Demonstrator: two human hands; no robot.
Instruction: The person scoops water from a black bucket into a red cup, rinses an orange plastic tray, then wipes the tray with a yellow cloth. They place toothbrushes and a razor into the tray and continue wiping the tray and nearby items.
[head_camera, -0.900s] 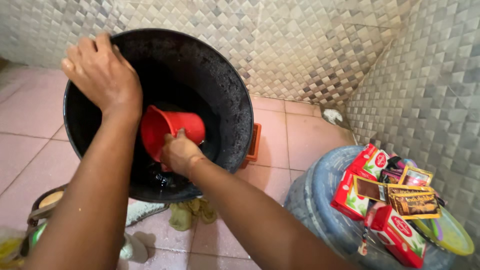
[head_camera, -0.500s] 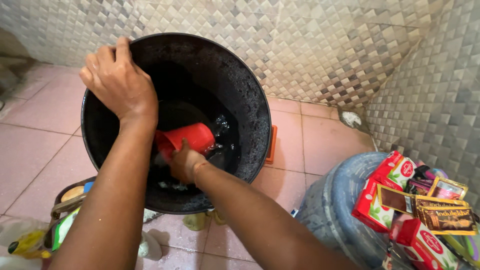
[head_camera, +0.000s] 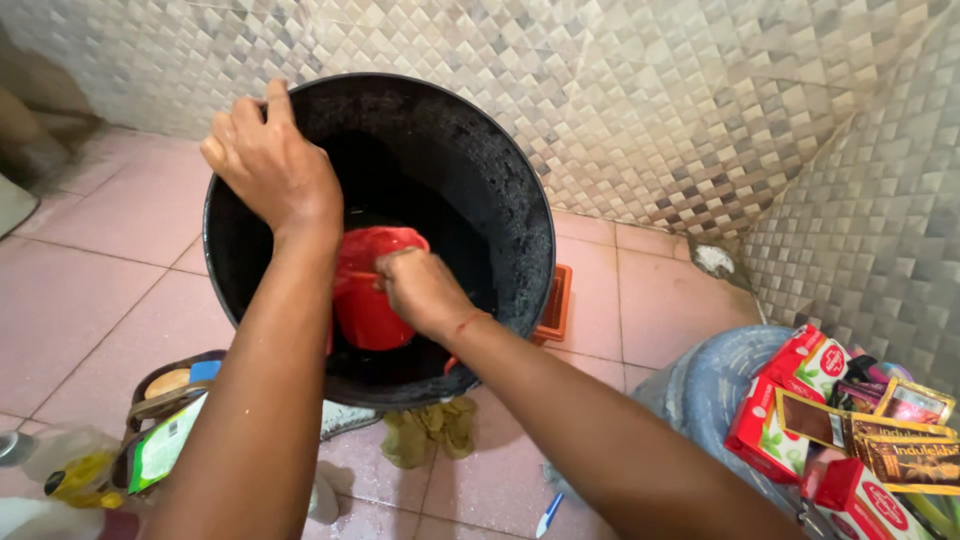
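Observation:
A large black bucket (head_camera: 500, 190) stands tilted toward me on the pink tiled floor, with dark water low inside. My left hand (head_camera: 275, 170) grips its far-left rim. My right hand (head_camera: 420, 290) reaches into the bucket and holds a red plastic mug (head_camera: 365, 300), now upright with its mouth facing up, filled with water.
A grey patterned tiled wall (head_camera: 650, 100) runs behind and to the right. A blue water jar (head_camera: 710, 385) at lower right carries red boxes and sachets (head_camera: 830, 420). An orange brick (head_camera: 556, 303) lies behind the bucket. A yellowish cloth (head_camera: 430, 430) and bottles (head_camera: 70, 470) lie near me.
The red mug has gone from lying on its side in the water to upright and raised. My view has shifted left; my left hand stays on the rim.

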